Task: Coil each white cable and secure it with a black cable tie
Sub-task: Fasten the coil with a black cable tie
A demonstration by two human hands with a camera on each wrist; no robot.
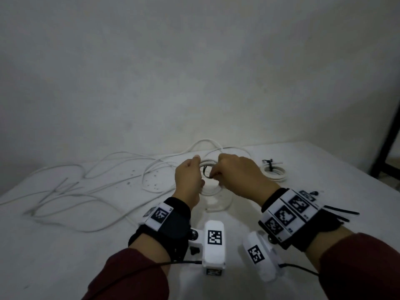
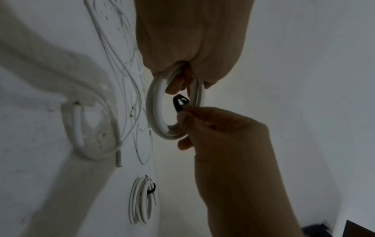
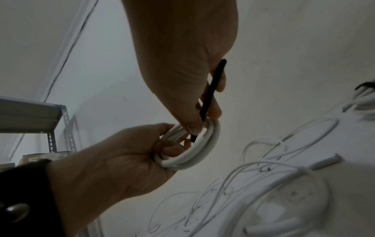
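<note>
My left hand (image 1: 190, 176) grips a small coil of white cable (image 2: 156, 112) above the white table (image 1: 281, 213), fingers curled through the ring (image 3: 194, 154). My right hand (image 1: 233, 176) pinches a black cable tie (image 3: 211, 94) and holds its bent end (image 2: 179, 104) inside the coil's opening. In the head view the tie (image 1: 207, 172) shows as a dark loop between both hands. A finished coil (image 1: 273, 172) with a black tie round it lies on the table to the right.
Loose white cables (image 1: 86, 187) sprawl over the table's left half and behind my hands. Spare black ties (image 1: 342, 213) lie by my right wrist. A dark post (image 1: 387, 144) stands at the far right, a metal shelf (image 3: 40, 115) to the left.
</note>
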